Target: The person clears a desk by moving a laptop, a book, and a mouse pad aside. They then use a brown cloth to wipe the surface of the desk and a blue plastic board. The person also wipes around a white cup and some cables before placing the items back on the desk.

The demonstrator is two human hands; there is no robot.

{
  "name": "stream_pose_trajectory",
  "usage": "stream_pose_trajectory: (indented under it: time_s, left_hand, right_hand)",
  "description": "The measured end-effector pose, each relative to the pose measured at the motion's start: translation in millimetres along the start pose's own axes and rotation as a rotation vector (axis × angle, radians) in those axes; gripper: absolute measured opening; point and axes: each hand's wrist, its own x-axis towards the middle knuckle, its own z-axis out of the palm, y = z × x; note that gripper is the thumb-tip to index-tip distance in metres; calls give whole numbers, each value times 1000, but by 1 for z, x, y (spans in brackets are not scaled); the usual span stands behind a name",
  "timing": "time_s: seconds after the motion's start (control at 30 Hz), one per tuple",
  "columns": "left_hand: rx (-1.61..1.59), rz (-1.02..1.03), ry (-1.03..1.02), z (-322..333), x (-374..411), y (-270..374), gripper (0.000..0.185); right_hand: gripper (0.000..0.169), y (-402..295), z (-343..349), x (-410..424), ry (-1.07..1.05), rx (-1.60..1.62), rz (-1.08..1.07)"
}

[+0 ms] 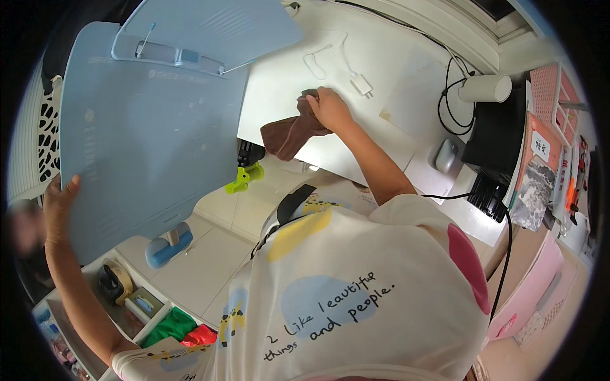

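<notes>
My left hand (61, 207) grips the near-left edge of a light blue desktop panel (143, 138), its thumb on the upper face. The panel slants across the left of the view, with a second blue flap (205, 28) at its far end. On the white desk (276, 95), my right hand (331, 110) clutches a crumpled brown cloth (290, 135). One end of the cloth hangs over the desk's front edge. Just beyond that hand lies a white charger plug (360, 85) with its cable.
A white cylindrical container (486, 89), coiled black cable (445, 95) and grey mouse (446, 156) stand to the right. Books (538, 143) and a pink basket (548, 95) line the right edge. An open drawer (119, 281) holds items at lower left. Green plastic part (245, 177) sits below the desk.
</notes>
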Motion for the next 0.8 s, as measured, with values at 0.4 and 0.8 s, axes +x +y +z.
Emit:
stream_pose_trajectory:
  time_s: [0.4,0.8]
  left_hand:
    - [256,86,127,8,10,17,59]
    - [270,133,91,10,2,31,53]
  right_hand:
    - [51,84,-66,20,58,-316,161]
    - [47,-8,-122,-63,110,1247,18]
